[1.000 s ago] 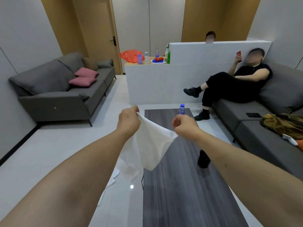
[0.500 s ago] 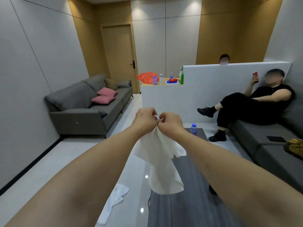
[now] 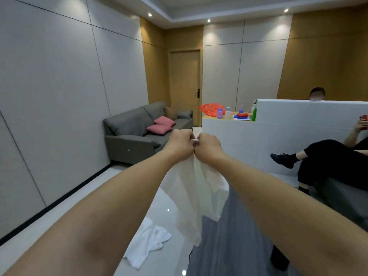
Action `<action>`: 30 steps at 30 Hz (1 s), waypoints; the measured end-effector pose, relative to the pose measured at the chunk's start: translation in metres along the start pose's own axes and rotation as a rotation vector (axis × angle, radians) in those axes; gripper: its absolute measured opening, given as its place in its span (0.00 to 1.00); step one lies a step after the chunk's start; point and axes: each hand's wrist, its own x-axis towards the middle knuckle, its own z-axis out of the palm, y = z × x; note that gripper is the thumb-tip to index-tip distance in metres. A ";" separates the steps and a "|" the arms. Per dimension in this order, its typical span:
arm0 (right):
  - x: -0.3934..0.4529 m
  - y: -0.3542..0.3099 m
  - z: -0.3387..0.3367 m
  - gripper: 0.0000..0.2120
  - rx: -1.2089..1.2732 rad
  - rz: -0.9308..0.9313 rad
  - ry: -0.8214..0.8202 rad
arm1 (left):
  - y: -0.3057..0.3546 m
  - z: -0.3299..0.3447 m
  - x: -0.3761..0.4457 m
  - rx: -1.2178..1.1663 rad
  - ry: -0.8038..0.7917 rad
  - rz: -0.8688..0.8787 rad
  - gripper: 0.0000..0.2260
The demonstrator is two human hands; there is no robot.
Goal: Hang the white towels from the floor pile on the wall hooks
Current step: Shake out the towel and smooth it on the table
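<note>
White cloth fills the middle of the view: a towel [image 3: 196,198] held up at chest height by two bare arms reaching forward. The left hand [image 3: 180,145] and right hand [image 3: 208,147] meet knuckle to knuckle, each with its fingers [image 3: 191,136] curled tight, pinching the towel's top edge between them (a small loop or tab seems to poke out there, though it is too small to be sure). The rest of the towel hangs loose below, over the glossy floor [image 3: 83,212] and the near end of a dark grey bench [image 3: 229,246].

What could go wrong: no wall hooks are in view, so the towel must be carried first, and its trailing end could drag on the floor or snag the bench corner. A slack pinch could also let the edge slip free.

Counted: one towel held, one more white towel on the floor [image 3: 147,244], one grey sofa [image 3: 139,136] with two pink cushions [image 3: 161,125], and two other people at the right.
</note>
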 end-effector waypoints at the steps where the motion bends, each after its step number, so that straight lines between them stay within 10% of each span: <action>1: -0.002 -0.009 -0.002 0.11 0.002 -0.034 -0.010 | -0.002 -0.008 -0.006 0.019 0.022 -0.007 0.07; 30: -0.171 -0.363 0.058 0.08 0.358 -0.592 -0.326 | -0.170 -0.325 -0.283 0.329 0.222 -0.411 0.09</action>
